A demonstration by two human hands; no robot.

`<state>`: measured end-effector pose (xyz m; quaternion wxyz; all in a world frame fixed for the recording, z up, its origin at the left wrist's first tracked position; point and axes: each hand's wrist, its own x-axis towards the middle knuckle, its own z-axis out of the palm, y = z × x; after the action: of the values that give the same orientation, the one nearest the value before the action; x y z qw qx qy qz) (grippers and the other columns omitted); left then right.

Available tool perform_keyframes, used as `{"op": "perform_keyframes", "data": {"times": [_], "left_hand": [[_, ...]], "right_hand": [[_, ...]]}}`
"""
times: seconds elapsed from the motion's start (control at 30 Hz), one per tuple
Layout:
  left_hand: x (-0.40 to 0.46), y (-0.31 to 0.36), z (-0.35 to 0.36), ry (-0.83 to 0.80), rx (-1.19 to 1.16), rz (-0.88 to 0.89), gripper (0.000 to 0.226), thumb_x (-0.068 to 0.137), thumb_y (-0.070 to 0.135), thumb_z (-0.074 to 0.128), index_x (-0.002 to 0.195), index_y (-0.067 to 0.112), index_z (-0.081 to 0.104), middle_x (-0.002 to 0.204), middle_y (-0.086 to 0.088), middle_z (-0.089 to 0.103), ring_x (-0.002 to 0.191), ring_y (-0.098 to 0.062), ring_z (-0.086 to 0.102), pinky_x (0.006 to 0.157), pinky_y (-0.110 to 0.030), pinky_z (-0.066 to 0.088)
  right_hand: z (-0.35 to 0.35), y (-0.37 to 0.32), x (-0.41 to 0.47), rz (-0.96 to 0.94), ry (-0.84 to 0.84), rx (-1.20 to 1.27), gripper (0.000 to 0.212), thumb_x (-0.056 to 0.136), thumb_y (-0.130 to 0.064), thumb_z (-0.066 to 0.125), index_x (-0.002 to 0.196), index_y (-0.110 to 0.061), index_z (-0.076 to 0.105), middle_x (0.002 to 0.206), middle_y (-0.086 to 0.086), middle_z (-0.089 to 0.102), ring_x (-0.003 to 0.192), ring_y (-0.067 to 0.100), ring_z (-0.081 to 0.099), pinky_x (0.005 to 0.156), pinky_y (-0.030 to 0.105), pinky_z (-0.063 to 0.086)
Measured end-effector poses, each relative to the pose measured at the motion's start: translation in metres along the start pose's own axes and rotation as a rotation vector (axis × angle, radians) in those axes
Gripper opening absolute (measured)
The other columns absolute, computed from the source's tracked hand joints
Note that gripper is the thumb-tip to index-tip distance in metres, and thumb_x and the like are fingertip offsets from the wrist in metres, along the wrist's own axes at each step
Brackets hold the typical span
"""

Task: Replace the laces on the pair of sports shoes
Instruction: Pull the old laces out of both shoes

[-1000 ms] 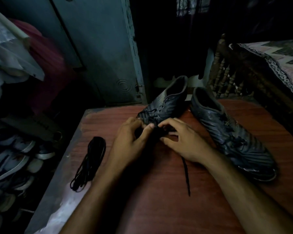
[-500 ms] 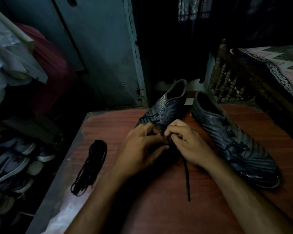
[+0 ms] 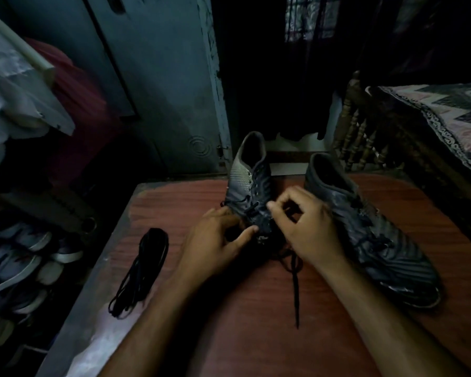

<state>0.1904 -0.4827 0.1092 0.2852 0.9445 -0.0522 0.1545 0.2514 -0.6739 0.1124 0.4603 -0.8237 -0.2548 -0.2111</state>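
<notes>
Two dark sports shoes stand on a reddish wooden table. The left shoe points its toe toward me, and both hands work at its front. My left hand holds the toe of this shoe, thumb pressed against its upper. My right hand has its fingers curled and pinches the black lace at the eyelets. A loose end of that lace trails down over the table. The right shoe lies beside my right hand, laced. A bundle of black laces lies to the left.
Several shoes are piled on a rack left of the table. A grey door stands behind, with clothes hanging at far left. A wooden bed frame with a patterned cover is at the right.
The left shoe has turned more upright toward me. My right hand has risen to the eyelets and its fingers have curled on the lace. My left hand has slid lower on the toe.
</notes>
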Motion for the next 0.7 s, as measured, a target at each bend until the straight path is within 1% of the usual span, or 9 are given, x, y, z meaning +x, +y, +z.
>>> {"op": "perform_keyframes", "data": {"times": [0.03,0.1,0.13,0.23,0.33,0.4,0.53,0.63,0.7], "left_hand": [[-0.001,0.000,0.000,0.003,-0.026,-0.034,0.045,0.088,0.066,0.051,0.071,0.026,0.063,0.077,0.010,0.060,0.075,-0.011,0.059,0.068,-0.042,0.050],[-0.002,0.002,0.001,0.060,-0.063,-0.084,0.033,0.088,0.057,0.063,0.075,0.027,0.061,0.076,0.010,0.062,0.071,-0.007,0.061,0.065,-0.041,0.052],[-0.002,0.002,0.002,0.101,-0.093,-0.103,0.024,0.088,0.048,0.070,0.079,0.028,0.061,0.077,0.011,0.062,0.070,-0.005,0.060,0.065,-0.038,0.052],[-0.001,0.002,0.005,0.151,-0.096,-0.109,0.016,0.085,0.032,0.079,0.093,0.029,0.065,0.084,0.012,0.063,0.077,-0.004,0.057,0.071,-0.036,0.052],[-0.001,0.008,0.005,0.093,0.018,-0.140,0.022,0.083,0.049,0.077,0.098,0.036,0.069,0.093,0.014,0.058,0.084,-0.006,0.058,0.071,-0.037,0.049],[-0.001,0.012,0.006,0.057,0.113,-0.198,0.027,0.083,0.059,0.072,0.103,0.041,0.068,0.100,0.018,0.056,0.091,-0.008,0.061,0.069,-0.031,0.040],[0.002,0.015,0.008,0.062,0.201,-0.206,0.026,0.088,0.058,0.066,0.110,0.042,0.068,0.111,0.017,0.058,0.097,-0.015,0.064,0.070,-0.031,0.043],[0.002,0.015,0.011,0.041,0.207,-0.207,0.019,0.092,0.053,0.063,0.104,0.038,0.067,0.109,0.014,0.060,0.099,-0.017,0.063,0.074,-0.034,0.047],[0.001,0.011,0.017,0.044,0.059,-0.226,0.011,0.094,0.046,0.065,0.094,0.036,0.063,0.100,0.014,0.061,0.094,-0.014,0.063,0.080,-0.040,0.051]], "right_hand": [[0.002,0.000,-0.002,-0.015,-0.093,-0.043,0.007,0.093,-0.028,0.066,0.096,-0.021,0.065,0.089,-0.009,0.058,0.080,0.008,0.055,0.070,0.024,0.047],[0.004,0.001,-0.005,-0.002,-0.232,-0.076,0.032,0.093,-0.026,0.068,0.125,-0.029,0.063,0.103,-0.013,0.057,0.091,0.002,0.053,0.076,0.012,0.042],[0.005,0.002,-0.005,0.020,-0.260,-0.076,0.037,0.094,-0.026,0.067,0.130,-0.031,0.061,0.104,-0.014,0.056,0.093,0.002,0.052,0.077,0.010,0.039],[0.008,0.002,-0.004,0.015,-0.277,-0.039,0.030,0.094,-0.023,0.068,0.124,-0.026,0.068,0.097,-0.012,0.057,0.090,0.004,0.053,0.077,0.008,0.036],[0.009,0.001,-0.002,0.030,-0.289,0.001,0.020,0.094,-0.019,0.068,0.113,-0.022,0.073,0.091,-0.009,0.059,0.082,-0.002,0.054,0.073,0.007,0.036],[0.009,0.000,-0.003,0.049,-0.245,0.022,0.015,0.093,-0.016,0.070,0.105,-0.022,0.075,0.091,-0.010,0.064,0.084,-0.003,0.058,0.073,0.005,0.038],[0.010,0.001,-0.003,0.067,-0.224,0.019,0.015,0.090,-0.011,0.071,0.100,-0.021,0.075,0.093,-0.009,0.067,0.085,0.003,0.061,0.076,0.010,0.044],[0.013,0.002,-0.005,0.077,-0.232,0.002,0.018,0.090,-0.010,0.069,0.102,-0.022,0.075,0.089,-0.010,0.062,0.080,0.004,0.059,0.072,0.017,0.046],[0.014,0.001,-0.006,0.065,-0.240,-0.011,0.020,0.091,-0.010,0.068,0.103,-0.023,0.076,0.089,-0.012,0.058,0.079,0.004,0.056,0.070,0.016,0.043]]}}
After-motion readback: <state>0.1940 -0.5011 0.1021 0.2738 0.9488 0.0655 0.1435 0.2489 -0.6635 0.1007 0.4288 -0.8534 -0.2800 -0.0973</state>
